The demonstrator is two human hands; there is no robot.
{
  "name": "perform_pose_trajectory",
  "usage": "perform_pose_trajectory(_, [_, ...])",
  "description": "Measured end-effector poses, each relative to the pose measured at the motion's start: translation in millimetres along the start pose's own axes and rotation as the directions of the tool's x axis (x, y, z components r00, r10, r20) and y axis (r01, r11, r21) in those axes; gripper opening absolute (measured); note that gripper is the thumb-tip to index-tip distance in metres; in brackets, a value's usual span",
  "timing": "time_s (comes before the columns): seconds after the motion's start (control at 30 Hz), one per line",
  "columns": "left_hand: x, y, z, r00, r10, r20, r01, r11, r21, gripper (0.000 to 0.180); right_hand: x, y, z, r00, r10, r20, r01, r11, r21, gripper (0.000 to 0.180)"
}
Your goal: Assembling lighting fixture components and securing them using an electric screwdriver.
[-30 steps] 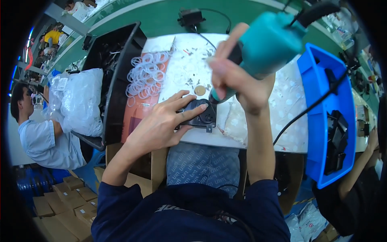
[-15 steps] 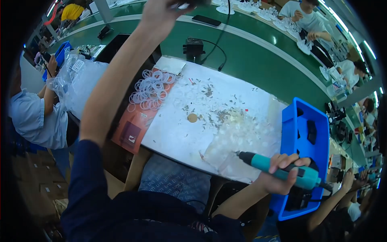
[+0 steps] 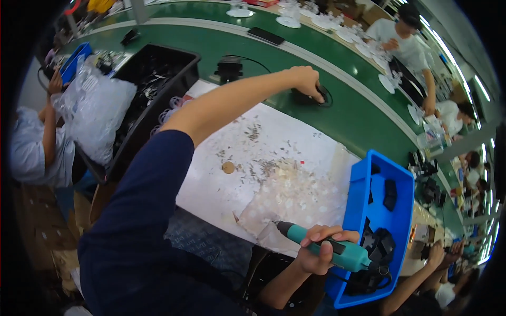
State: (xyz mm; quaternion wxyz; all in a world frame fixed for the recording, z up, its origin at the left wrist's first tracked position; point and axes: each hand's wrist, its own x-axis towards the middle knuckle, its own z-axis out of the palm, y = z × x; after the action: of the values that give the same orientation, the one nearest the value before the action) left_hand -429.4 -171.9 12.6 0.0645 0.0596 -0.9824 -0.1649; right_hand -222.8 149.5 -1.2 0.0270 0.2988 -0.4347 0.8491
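Observation:
My left hand reaches across to the green bench top, its fingers closed round a black object with a thin cable beside it. The hand covers much of that object, so I cannot tell its kind. My right hand grips a teal electric screwdriver, held level with its dark tip pointing left over the near edge of the white work sheet. Small screws lie scattered on the sheet, beside a heap of small translucent pieces and a round tan disc.
A blue bin holding black parts stands right of the sheet. At left are a black bin and clear rings, partly behind my arm. A black block and a phone lie farther back. Other people sit around.
My left hand has come from the far top edge rightward and nearer, bringing the black object down to the green surface. My right hand and screwdriver appear farther left and lower; the view has shifted.

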Motion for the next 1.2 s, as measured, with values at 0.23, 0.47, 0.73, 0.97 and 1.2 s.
perform_pose_trajectory(0.23, [-52,-107,-60,0.833,-0.549,-0.074,0.473,0.636,0.61,0.048,0,-5,-5,0.995,0.018,-0.098,-0.023,0.998,-0.054,0.023])
perform_pose_trajectory(0.47, [-134,-107,-76,0.764,-0.529,-0.369,0.582,0.812,0.041,0.052,14,17,13,0.992,0.026,-0.126,-0.052,0.977,-0.208,0.03])
perform_pose_trajectory(0.73, [-303,17,-19,0.473,-0.685,-0.554,-0.016,0.622,-0.783,0.101,15,12,31,0.998,0.048,-0.046,-0.06,0.95,-0.306,0.024])
perform_pose_trajectory(0.97, [-394,81,23,0.43,-0.812,-0.396,0.084,0.473,-0.877,0.095,35,20,19,0.975,0.22,0.035,-0.192,0.908,-0.374,0.024])
perform_pose_trajectory(1.2, [-417,89,46,0.407,-0.653,-0.639,0.235,0.751,-0.617,0.094,30,30,14,0.999,0.011,-0.041,-0.023,0.946,-0.322,0.025])
